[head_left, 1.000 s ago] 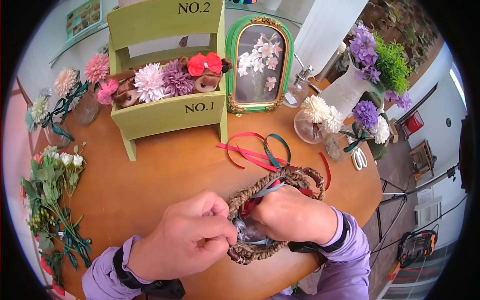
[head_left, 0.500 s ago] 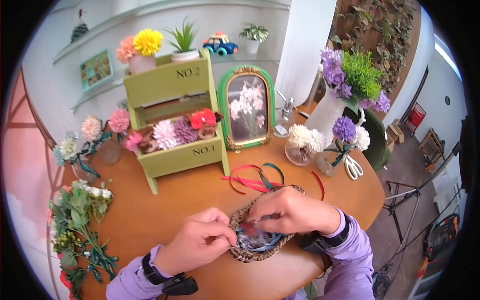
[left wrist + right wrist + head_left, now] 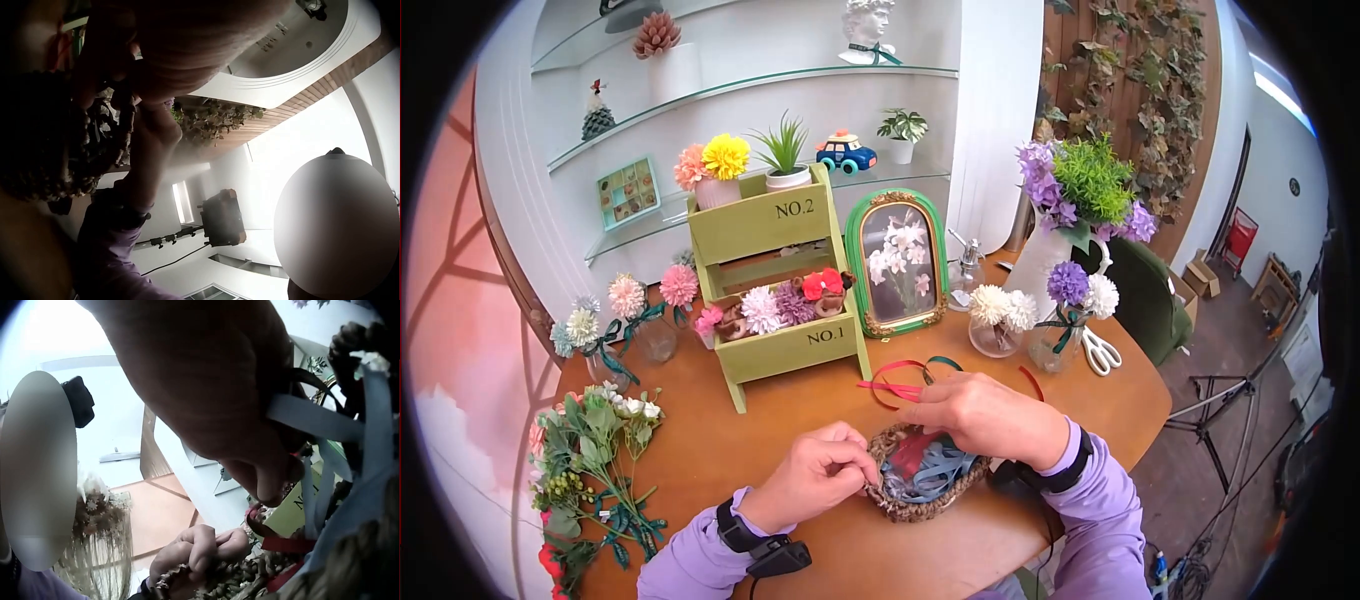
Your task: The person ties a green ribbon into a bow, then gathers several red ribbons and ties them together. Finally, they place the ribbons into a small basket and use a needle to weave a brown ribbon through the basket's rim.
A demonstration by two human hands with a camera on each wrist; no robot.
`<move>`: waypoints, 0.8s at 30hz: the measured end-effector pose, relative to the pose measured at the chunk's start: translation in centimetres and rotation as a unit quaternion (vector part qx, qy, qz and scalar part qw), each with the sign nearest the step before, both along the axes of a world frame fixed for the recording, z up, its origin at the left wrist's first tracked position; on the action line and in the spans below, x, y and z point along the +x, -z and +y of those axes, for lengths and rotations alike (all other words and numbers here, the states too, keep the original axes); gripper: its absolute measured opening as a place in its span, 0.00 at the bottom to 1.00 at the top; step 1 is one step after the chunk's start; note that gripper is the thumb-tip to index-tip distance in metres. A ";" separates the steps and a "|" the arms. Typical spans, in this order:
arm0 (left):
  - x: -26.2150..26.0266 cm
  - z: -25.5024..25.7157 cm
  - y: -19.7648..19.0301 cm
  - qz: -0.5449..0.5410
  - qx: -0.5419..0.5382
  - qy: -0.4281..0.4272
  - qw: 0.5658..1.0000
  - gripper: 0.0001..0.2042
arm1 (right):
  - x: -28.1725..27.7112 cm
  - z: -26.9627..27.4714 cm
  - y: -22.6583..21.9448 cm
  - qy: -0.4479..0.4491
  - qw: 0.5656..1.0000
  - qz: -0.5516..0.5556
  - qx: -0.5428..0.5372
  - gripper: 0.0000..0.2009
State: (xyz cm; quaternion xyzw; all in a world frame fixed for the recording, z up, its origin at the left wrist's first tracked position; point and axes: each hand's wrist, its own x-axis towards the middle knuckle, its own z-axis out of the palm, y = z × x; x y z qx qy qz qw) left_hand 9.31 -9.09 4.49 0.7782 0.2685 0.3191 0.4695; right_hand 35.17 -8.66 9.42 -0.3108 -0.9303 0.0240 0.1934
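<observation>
A small braided brown basket (image 3: 905, 512) sits on the table before me, filled with grey-blue ribbons (image 3: 935, 475) and a piece of red ribbon (image 3: 912, 452). At its left rim, my left hand (image 3: 825, 475) grips the braid between curled fingers and thumb; the right wrist view shows this left hand (image 3: 200, 550) close by the braid. Over the far right side of the basket, my right hand (image 3: 990, 418) bends its fingers downward. A light blue ribbon (image 3: 319, 419) runs up to those fingers in the right wrist view, pinched there. Its fingertips are partly hidden.
Loose red ribbons (image 3: 890, 378) lie behind the basket. Beyond stand a green two-tier planter (image 3: 785, 350), a framed flower picture (image 3: 900, 265) and glass vases (image 3: 997, 337). White scissors (image 3: 1100, 352) lie at right, and a bunch of artificial flowers (image 3: 595, 450) lies at left.
The head view has tilted up, showing the shelves. My right hand has risen from inside the basket to its far side, exposing the ribbons. My left hand stays at the left rim.
</observation>
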 end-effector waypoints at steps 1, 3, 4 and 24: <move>0.1 -0.2 -0.2 -0.014 -0.025 -0.003 1.000 0.09 | 0.1 0.1 0.4 0.002 1.000 -0.004 -0.002 0.11; 0.2 -0.2 -0.2 -0.027 -0.049 -0.006 0.998 0.09 | 0.2 0.0 0.6 0.004 1.000 -0.008 -0.005 0.11; 0.1 -0.1 -0.1 -0.018 -0.036 -0.004 0.999 0.09 | 0.0 -0.2 0.6 0.027 0.995 0.069 -0.067 0.10; 0.0 -0.2 -0.1 -0.008 -0.032 -0.010 0.999 0.09 | 0.6 0.5 0.2 -0.072 0.734 0.617 -0.274 0.04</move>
